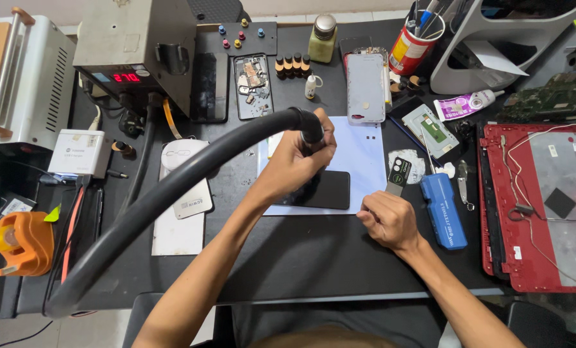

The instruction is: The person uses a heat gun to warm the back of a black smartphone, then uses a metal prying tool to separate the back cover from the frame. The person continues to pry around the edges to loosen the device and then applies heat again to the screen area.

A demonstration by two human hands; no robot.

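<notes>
Head view: your left hand (299, 156) grips the black hot-air hose (172, 187) over the dark phone (323, 190) on the table (313, 258); keep it moving while your right hand (391, 219) pinches the thin pry card (397, 175) steady.

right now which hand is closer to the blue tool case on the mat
Right. The right hand rests just beside the blue tool case, holding a thin card. The left hand grips the black hose above the black phone, farther away.

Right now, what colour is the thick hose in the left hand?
Black hose, seen best from the head camera.
</notes>
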